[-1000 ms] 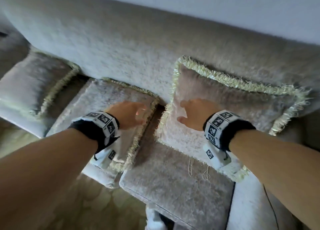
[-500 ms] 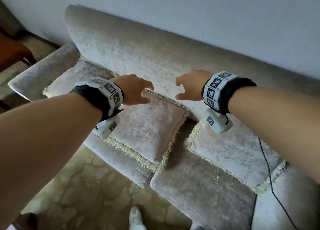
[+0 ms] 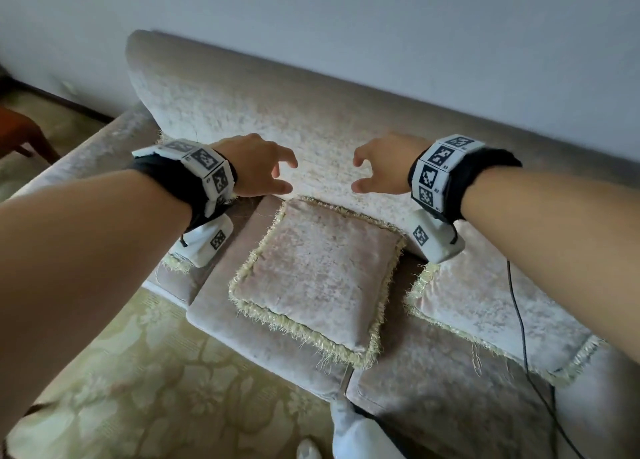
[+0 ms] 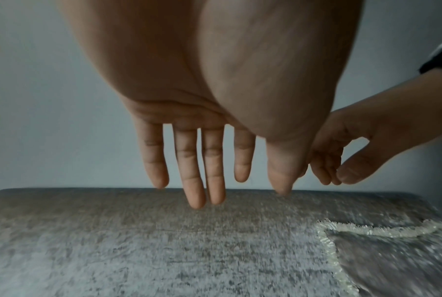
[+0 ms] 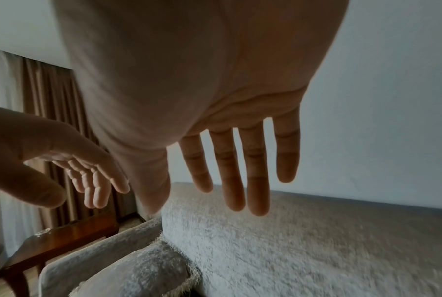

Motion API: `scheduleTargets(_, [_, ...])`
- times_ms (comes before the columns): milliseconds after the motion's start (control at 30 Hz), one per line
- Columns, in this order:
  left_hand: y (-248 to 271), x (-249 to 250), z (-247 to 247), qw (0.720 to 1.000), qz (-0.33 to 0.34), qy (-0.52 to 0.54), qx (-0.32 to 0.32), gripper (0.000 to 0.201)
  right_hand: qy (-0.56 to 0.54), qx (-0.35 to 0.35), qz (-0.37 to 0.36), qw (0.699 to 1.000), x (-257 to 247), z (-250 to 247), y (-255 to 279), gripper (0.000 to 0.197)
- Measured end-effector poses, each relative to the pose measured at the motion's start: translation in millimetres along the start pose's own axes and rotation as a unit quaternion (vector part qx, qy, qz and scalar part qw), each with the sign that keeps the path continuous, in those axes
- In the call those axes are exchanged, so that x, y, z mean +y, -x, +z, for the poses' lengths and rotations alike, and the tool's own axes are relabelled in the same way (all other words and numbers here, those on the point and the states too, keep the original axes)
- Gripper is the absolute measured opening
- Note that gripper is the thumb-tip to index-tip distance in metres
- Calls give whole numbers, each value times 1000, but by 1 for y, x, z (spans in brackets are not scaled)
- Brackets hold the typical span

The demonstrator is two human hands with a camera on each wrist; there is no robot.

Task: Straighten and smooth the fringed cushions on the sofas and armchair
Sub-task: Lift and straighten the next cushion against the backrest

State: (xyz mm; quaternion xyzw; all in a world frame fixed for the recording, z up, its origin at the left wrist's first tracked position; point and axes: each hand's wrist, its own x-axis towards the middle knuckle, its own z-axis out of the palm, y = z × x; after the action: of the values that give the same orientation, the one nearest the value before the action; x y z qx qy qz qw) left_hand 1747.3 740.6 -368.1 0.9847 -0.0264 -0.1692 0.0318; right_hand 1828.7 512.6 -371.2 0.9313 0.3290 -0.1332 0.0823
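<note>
Our left hand (image 3: 254, 169) and right hand (image 3: 382, 164) hover empty, fingers loosely spread, above the flat square beige velvet cushion with cream fringe (image 3: 311, 278); no writing is legible.

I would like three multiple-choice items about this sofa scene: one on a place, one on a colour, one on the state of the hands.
1. Where does the middle cushion lie?
A. flat on the sofa seat
B. on the carpet
C. on top of the backrest

2. What colour is the cushion's fringe?
A. dark red
B. pale yellow-green
C. black

3. What are the left hand and right hand doing?
A. both grip the cushion
B. one holds the cable
C. both are empty, above the cushion

Answers: 1 A, it rests on the seat below the backrest; 2 B, the border threads are pale yellow-green; 3 C, the spread fingers hold nothing.
</note>
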Motion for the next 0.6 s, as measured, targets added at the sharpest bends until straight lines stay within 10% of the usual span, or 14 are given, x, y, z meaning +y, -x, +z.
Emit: scheduleTargets(600, [-235, -87, 199, 990, 5, 106, -95, 56, -238, -87, 136, 958, 58, 228, -191, 67])
